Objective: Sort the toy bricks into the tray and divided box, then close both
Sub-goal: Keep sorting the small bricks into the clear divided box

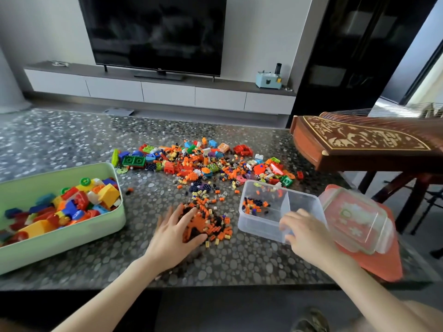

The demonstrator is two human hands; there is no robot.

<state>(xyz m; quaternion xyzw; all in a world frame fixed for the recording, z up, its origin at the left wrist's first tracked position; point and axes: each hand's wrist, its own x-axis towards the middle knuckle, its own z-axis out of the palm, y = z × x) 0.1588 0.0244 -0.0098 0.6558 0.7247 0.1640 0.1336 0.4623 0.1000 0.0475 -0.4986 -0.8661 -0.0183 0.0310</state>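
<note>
Toy bricks (211, 224): small orange and black ones, heaped on the table (239, 264) under my left hand (176, 236), whose fingers curl round the heap, thumb at its near side. My right hand (305, 233) grips the near wall of the clear divided box (259, 224); a few small pieces lie in its left compartment. Just right of it, a clear lid (354, 219). Beyond, loose bricks (203, 164) lie scattered. Far left, the green tray (60, 245) holds large bricks (72, 202).
</note>
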